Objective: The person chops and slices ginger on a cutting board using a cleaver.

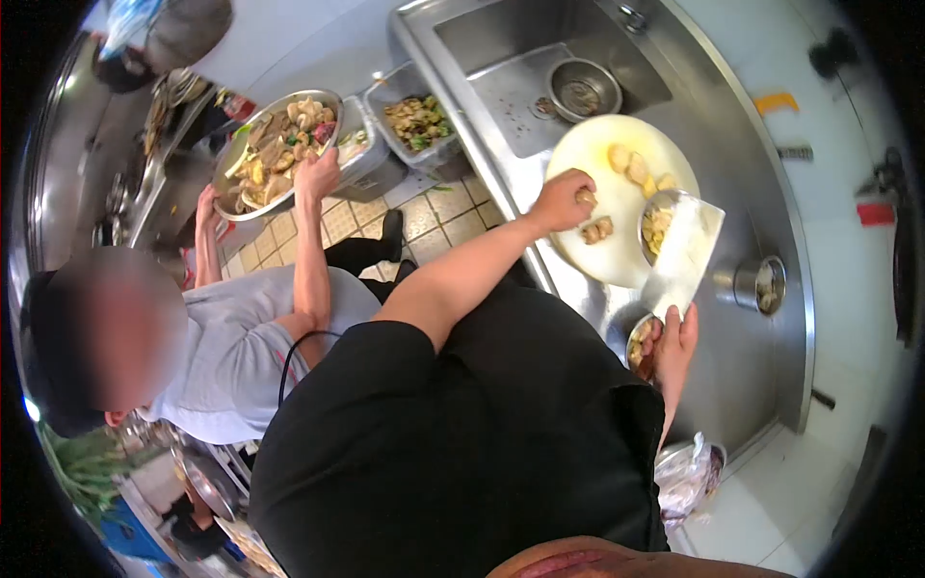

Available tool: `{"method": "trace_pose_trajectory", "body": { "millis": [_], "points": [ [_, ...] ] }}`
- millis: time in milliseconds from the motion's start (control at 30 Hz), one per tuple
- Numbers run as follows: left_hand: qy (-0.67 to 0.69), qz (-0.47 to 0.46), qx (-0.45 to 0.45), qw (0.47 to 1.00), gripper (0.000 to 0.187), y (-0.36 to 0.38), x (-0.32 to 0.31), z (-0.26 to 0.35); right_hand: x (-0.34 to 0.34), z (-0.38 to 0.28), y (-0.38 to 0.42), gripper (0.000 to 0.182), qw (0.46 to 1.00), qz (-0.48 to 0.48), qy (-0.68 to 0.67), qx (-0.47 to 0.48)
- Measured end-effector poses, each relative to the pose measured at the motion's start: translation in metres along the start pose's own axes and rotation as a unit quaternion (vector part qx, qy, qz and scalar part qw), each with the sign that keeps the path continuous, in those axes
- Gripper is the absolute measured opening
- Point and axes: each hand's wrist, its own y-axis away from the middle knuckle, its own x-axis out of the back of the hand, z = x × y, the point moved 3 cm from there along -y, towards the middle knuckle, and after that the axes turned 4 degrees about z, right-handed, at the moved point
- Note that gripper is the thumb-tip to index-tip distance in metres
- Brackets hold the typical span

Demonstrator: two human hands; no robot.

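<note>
I stand at the steel surface (pixel 742 366) with the round white board (pixel 617 255) in front of me, at about 1 o'clock in my view. My left hand (pixel 567 200) rests at the board's 9 o'clock edge, fingers curled down over a pale chunk (pixel 585 197) to pin it so it cannot roll. More cut pieces (pixel 597 230) lie just beside it, and a row of bigger ones (pixel 638 169) sits near the far rim, out of the blade's way.

My right hand (pixel 673 337) is closed around the cleaver (pixel 686 252) handle at 3 o'clock, the broad blade reaching up over the board's near right edge and half covering a small bowl (pixel 657 223) of cut bits. Another bowl (pixel 638 345) sits touching that hand, close for dropping pieces in.

Beyond the board is the sink (pixel 501 39) with a steel bowl (pixel 583 89) in it. At 10 o'clock a co-worker's hand (pixel 318 175) lifts a loaded tray (pixel 275 152).
</note>
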Motion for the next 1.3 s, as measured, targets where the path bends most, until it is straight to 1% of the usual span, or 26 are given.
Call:
{"method": "trace_pose_trajectory", "body": {
  "millis": [67,133,167,200,233,267,333,367,467,500,533,633,667,700,733,767,867,933,1000,1033,1133,1200,1300],
  "points": [
    [-0.006,-0.008,-0.002,1.000,0.025,-0.001,-0.001,0.000,0.010,0.007,0.007,0.017,1.000,-0.011,0.001,0.005],
    [0.016,0.001,-0.011,1.000,0.022,0.001,-0.003,-0.005,0.015,0.009,0.019,0.019,1.000,0.001,0.010,0.017],
    [0.036,-0.010,0.015,0.999,0.027,0.002,-0.003,-0.005,0.015,0.004,0.028,0.020,0.999,0.008,0.026,0.023],
    [0.039,-0.013,0.010,0.999,0.024,0.001,-0.001,0.000,0.015,0.003,0.035,0.021,1.000,0.004,0.006,0.030],
    [0.042,0.022,-0.026,0.999,0.023,0.007,0.010,0.008,0.020,0.011,0.047,0.022,0.998,0.001,0.019,0.057],
    [0.038,0.017,-0.031,0.999,0.021,0.005,0.010,0.003,0.021,0.012,0.053,0.023,0.998,0.013,0.031,0.052],
    [0.052,0.017,-0.041,0.998,0.018,0.005,0.013,0.002,0.024,0.009,0.069,0.031,0.998,0.014,0.035,0.043],
    [0.037,0.017,-0.067,0.997,0.017,0.006,0.022,0.016,0.028,0.015,0.079,0.032,0.998,0.019,0.036,0.057],
    [0.074,0.025,-0.090,0.993,0.020,0.009,0.036,0.019,0.032,0.010,0.124,0.027,0.995,0.057,0.010,0.082],
    [0.086,0.020,-0.072,0.993,0.023,0.015,0.040,0.019,0.033,0.012,0.139,0.022,0.993,0.072,0.004,0.096],
    [0.105,0.017,-0.064,0.992,0.024,0.020,0.045,0.023,0.035,0.018,0.152,0.022,0.990,0.094,-0.001,0.101],
    [0.123,-0.002,-0.091,0.988,0.025,0.040,0.067,0.044,0.034,0.033,0.196,0.023,0.984,0.127,-0.030,0.122],
    [0.112,-0.004,-0.085,0.990,0.025,0.048,0.071,0.046,0.035,0.040,0.212,0.023,0.981,0.142,-0.037,0.125],
    [0.079,-0.014,-0.056,0.995,0.025,0.013,0.050,0.032,0.046,0.030,0.164,0.022,0.982,0.147,-0.055,0.107],
    [0.081,-0.031,-0.056,0.995,0.025,0.011,0.045,0.027,0.049,0.033,0.164,0.022,0.978,0.164,-0.064,0.109],
    [0.090,-0.026,-0.051,0.994,0.025,0.013,0.044,0.026,0.052,0.039,0.169,0.018,0.975,0.171,-0.079,0.116],
    [0.098,-0.038,-0.045,0.993,0.024,0.012,0.043,0.016,0.054,0.048,0.175,0.019,0.967,0.204,-0.105,0.112],
    [0.081,-0.030,-0.019,0.996,0.024,0.010,0.044,0.018,0.060,0.058,0.176,0.021,0.961,0.221,-0.121,0.112],
    [0.081,-0.036,-0.029,0.996,0.024,0.010,0.043,0.021,0.064,0.063,0.181,0.023,0.952,0.255,-0.123,0.116],
    [0.077,-0.037,-0.021,0.996,0.024,0.008,0.043,0.022,0.066,0.067,0.179,0.027,0.947,0.268,-0.140,0.106],
    [0.080,-0.039,-0.010,0.996,0.025,0.005,0.047,0.021,0.072,0.077,0.185,0.031,0.935,0.302,-0.151,0.106],
    [0.087,-0.043,-0.005,0.995,0.026,0.002,0.047,0.024,0.079,0.083,0.189,0.030,0.934,0.313,-0.149,0.092],
    [0.053,-0.032,-0.017,0.998,0.029,-0.002,0.048,0.038,0.084,0.082,0.193,0.024,0.929,0.332,-0.132,0.102]
  ]
}}
